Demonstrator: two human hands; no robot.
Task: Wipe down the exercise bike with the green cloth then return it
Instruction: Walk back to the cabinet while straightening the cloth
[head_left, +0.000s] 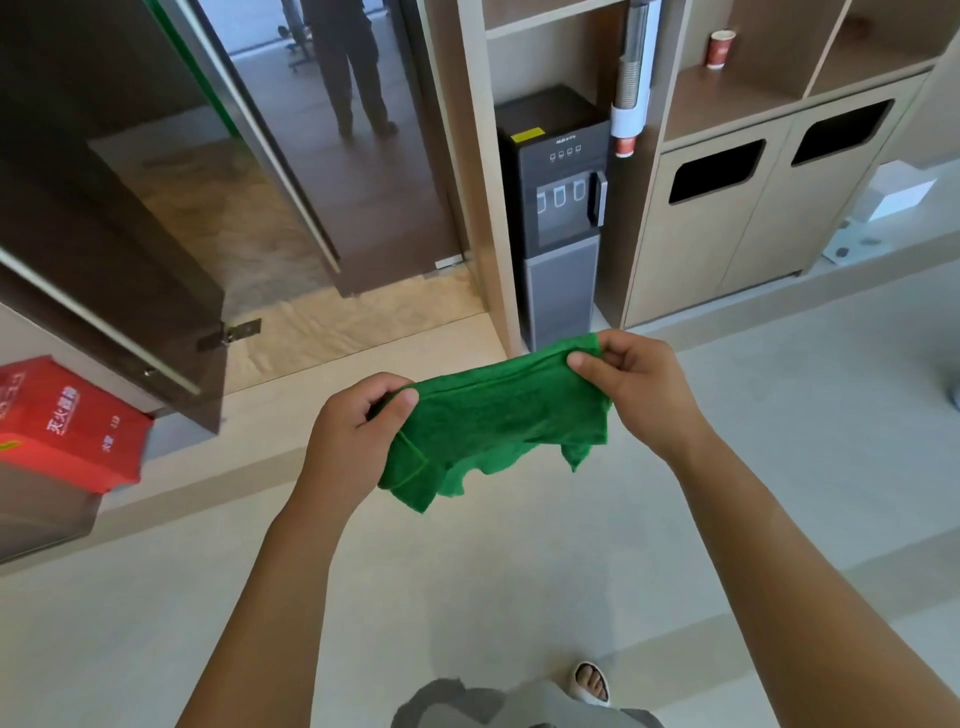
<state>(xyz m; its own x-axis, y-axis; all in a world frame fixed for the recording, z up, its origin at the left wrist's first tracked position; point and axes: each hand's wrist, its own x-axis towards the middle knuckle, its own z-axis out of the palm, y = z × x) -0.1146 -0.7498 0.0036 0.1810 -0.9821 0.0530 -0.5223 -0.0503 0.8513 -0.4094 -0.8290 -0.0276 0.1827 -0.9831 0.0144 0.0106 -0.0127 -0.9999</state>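
A green cloth (493, 421) hangs stretched between both hands in front of me, its lower edge drooping in folds. My left hand (353, 431) pinches the cloth's left end between thumb and curled fingers. My right hand (628, 384) pinches the upper right corner. The exercise bike is not in view.
A dark water dispenser (561, 208) stands ahead, with a cup holder (631, 78) beside it. Wooden cabinets with two bin openings (769, 208) fill the right. A glass door (291, 156) reflects a standing person. A red box (67, 426) sits at the left. Pale floor lies below.
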